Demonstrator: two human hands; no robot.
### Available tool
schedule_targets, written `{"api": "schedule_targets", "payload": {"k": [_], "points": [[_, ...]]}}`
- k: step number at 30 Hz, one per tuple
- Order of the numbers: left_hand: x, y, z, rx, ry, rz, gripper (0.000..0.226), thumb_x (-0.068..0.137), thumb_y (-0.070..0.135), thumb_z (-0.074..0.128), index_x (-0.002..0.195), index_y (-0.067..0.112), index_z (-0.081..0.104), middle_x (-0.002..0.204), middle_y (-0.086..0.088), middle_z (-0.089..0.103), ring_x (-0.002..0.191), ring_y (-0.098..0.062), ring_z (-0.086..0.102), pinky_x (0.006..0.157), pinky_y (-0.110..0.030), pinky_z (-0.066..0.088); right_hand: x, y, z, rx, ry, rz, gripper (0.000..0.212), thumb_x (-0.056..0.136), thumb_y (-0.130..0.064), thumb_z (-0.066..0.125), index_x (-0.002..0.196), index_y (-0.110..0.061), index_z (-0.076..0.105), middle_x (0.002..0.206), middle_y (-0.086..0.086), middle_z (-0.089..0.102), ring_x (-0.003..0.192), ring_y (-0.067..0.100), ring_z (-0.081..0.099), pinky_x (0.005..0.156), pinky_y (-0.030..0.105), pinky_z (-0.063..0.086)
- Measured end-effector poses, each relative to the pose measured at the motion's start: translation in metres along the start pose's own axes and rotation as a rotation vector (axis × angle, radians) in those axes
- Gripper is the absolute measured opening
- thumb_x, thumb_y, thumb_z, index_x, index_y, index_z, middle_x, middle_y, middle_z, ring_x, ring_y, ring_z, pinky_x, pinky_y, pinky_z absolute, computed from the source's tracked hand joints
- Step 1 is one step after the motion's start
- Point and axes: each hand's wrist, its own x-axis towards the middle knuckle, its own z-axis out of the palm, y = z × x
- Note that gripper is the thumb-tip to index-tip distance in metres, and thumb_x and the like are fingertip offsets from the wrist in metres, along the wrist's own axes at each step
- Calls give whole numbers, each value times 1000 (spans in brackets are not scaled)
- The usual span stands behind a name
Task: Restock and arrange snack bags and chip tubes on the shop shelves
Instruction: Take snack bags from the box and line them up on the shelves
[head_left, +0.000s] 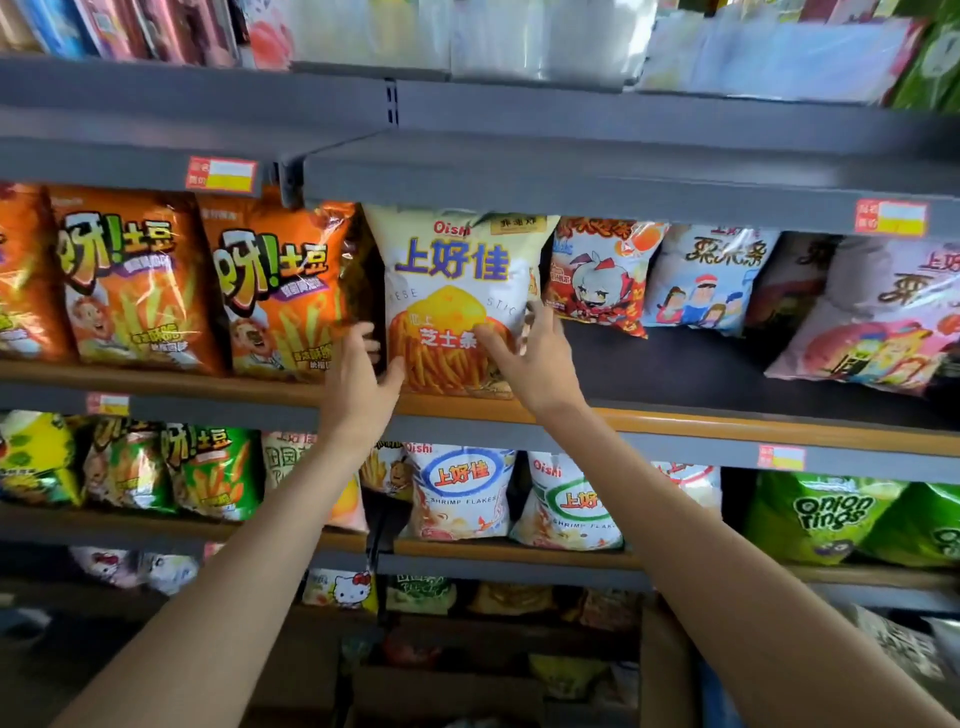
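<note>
Three tiers of grey metal shelving (597, 182) with wood-toned front lips, each packed with glossy, puffed foil snack bags stood face out so labels read from the aisle. Mid tier, left: two orange fries bags (140, 280), upright, shoulder to shoulder, crinkled film catching glare. Mid tier, right: bare dark stretch of shelf board (675, 369) in front of a red cartoon bag (597, 275) and a pale blue bag (701, 280) set further back; looks like the slot line being filled. Centre: cream Oishi cheese-stick bag (452, 301), pillow-shaped, standing on its bottom seam at the shelf lip, just beside the right-hand orange bag. Held from both flanks, judged to square it upright and level. Left hand (358, 369) cupping lower left edge, thumb on the front face, fingers curled behind. Right hand (530, 353) gripping lower right side, thumb on the printed face, fingers wrapped round the edge. Chip tubes: none identifiable. Smallest: red-and-yellow price tag (222, 174) on the rail above.
</note>
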Motion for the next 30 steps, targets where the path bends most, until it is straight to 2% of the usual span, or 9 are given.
{"api": "schedule_targets", "payload": {"k": [2,4,9,12,15,20,23,26,30], "points": [[-31,-16,4,25,175,150,31,87,3,55,117,-2,49,108,-17,55,100,-26,55,82,-18,35,-20,9,0,-30,212,-231,39,90,-19,56,121,2,47,114,17,51,104,31,50,87,35,41],[-68,-33,11,49,152,233,26,85,0,51,111,-2,50,103,-16,53,95,-21,51,80,-19,36,-48,23,0,-5,265,-376,28,86,-7,49,111,4,51,105,16,51,93,27,53,80,31,44],[-156,-94,42,119,-220,118,27,87,0,51,115,3,50,101,-9,49,83,-17,51,73,-26,41,-122,93,28,-81,9,-428,19,82,1,43,87,3,61,84,13,60,77,16,51,70,25,39],[-207,-147,54,214,-375,-29,30,85,-4,53,114,3,52,98,-4,46,74,-16,51,67,-33,45,-173,159,61,-195,-173,-273,22,81,-3,42,77,-2,64,76,9,64,73,19,52,71,30,40],[-247,-206,70,276,-484,-188,31,82,-7,54,112,-1,52,108,-16,52,79,-27,60,71,-41,50,-217,228,95,-247,-383,55,18,86,0,48,86,0,66,85,12,66,76,28,61,66,27,38],[-290,-274,108,391,-685,-363,35,87,1,52,122,5,48,123,-13,48,86,-30,60,72,-32,42,-287,335,144,-407,-602,470,20,93,-6,43,92,-1,63,87,18,63,80,33,57,62,28,32],[-304,-305,137,385,-787,-370,34,88,3,52,122,6,47,122,-10,49,80,-21,58,71,-29,42,-312,389,177,-477,-713,565,28,95,-6,38,70,-8,51,66,12,51,59,25,46,63,35,33],[-317,-343,175,401,-887,-366,36,89,7,53,123,3,44,128,-10,45,101,-25,56,86,-33,45,-322,443,223,-556,-763,468,23,96,-12,40,95,-4,62,94,21,64,86,34,60,75,39,47],[-347,-392,221,447,-973,-403,41,90,11,53,128,3,39,132,-13,38,103,-35,55,98,-48,40,-340,507,288,-724,-952,287,40,91,-8,50,131,-6,49,135,20,46,120,35,48,93,41,43]]}}
